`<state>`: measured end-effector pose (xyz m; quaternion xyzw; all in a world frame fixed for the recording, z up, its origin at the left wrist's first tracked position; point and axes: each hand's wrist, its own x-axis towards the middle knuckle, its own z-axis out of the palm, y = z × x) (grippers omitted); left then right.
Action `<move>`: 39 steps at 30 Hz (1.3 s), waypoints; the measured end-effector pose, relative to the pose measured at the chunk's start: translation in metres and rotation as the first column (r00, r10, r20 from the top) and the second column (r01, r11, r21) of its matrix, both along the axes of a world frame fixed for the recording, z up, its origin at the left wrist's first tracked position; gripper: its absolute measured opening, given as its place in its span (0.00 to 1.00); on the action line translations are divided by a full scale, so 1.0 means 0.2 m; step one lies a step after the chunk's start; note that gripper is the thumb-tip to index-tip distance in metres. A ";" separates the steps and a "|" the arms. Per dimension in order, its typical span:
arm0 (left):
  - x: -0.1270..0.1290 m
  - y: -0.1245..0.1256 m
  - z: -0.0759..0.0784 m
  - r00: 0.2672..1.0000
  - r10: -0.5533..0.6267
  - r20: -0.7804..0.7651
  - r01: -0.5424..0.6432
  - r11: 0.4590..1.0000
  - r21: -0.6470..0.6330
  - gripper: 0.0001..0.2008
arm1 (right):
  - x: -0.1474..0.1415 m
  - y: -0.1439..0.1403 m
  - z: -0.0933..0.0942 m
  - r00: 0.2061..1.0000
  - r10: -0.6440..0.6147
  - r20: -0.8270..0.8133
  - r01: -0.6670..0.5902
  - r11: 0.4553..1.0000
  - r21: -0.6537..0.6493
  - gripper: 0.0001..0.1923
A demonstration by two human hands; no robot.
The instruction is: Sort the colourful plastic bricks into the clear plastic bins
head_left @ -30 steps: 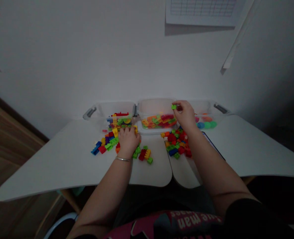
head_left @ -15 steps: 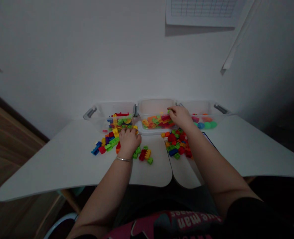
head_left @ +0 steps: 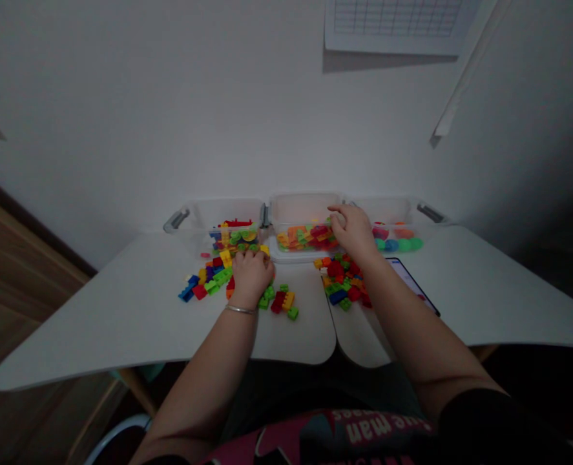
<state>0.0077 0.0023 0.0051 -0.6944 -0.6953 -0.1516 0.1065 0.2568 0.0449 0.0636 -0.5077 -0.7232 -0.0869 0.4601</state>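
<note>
My right hand [head_left: 351,229] hangs over the right part of the middle clear box [head_left: 305,210], its thumb and forefinger apart and nothing between them. Inside that box lie orange, green and red toy bricks [head_left: 298,237]. My left hand [head_left: 251,274] rests on the pile of mixed building bricks [head_left: 213,278] in front of the left clear box [head_left: 199,213]. Its fingers are bent down into the bricks, and the tips and anything under them are hidden. Just right of this hand lie several loose red, yellow and green bricks [head_left: 285,300].
A second brick pile [head_left: 339,281] lies beneath my right wrist, across the tabletop seam. Beside my right forearm is a tablet or phone [head_left: 415,287]. The right clear box [head_left: 395,208] has coloured round pieces in it. Behind the boxes stands the wall [head_left: 218,97].
The green brick between my right fingertips is gone from them, and those fingers have opened. My right forearm has shifted slightly left, uncovering more of the screen device. My left hand is nearly still.
</note>
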 end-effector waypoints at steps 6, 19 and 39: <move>0.00 0.00 -0.01 1.000 -0.024 0.002 0.024 1.000 0.012 0.22 | -0.07 -0.14 -0.05 0.982 0.143 -0.127 -0.134 0.988 0.078 0.12; 0.02 -0.03 0.01 0.997 0.009 -0.070 -0.005 0.998 0.064 0.20 | -0.21 -0.26 -0.33 0.939 0.334 0.078 -0.322 0.937 -0.133 0.09; 0.03 0.00 0.01 0.977 -0.194 0.086 0.195 0.981 -0.002 0.14 | -0.18 -0.24 -0.41 0.949 0.303 0.092 -0.280 0.938 -0.205 0.10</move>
